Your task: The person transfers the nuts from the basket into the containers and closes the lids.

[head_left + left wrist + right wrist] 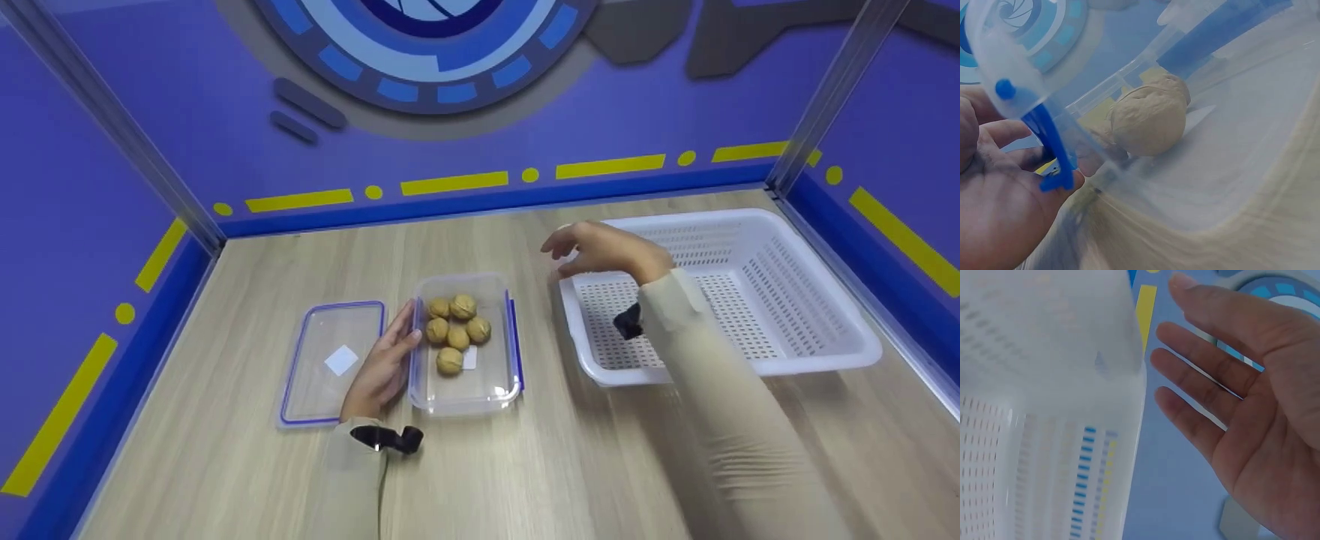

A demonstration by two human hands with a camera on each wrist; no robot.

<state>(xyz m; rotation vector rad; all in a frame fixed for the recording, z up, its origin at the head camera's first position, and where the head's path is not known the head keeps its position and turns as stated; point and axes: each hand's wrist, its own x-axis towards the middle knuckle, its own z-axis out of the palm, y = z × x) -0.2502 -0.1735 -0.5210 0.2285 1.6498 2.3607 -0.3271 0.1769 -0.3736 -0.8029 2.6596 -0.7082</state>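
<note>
A clear plastic food container (465, 394) holds several walnuts (457, 336), bunched toward its far left. My left hand (381, 375) lies along the container's left side, its fingers and thumb touching the wall. In the left wrist view a blue-edged latch flap (1053, 140) hangs in front of that hand's fingers, and a walnut (1150, 121) shows through the wall. Over the left rim of a white plastic basket (817, 364) hovers my right hand (604, 247), fingers loosely bent and holding nothing. The right wrist view shows that palm (1264, 455) beside the basket wall.
The container's clear lid (315, 382), with a blue seal and a white label, lies on the wooden table (510, 480) left of the container. Blue-purple panels (450, 161) stand behind and on both sides. The basket has slotted walls and sits at the right.
</note>
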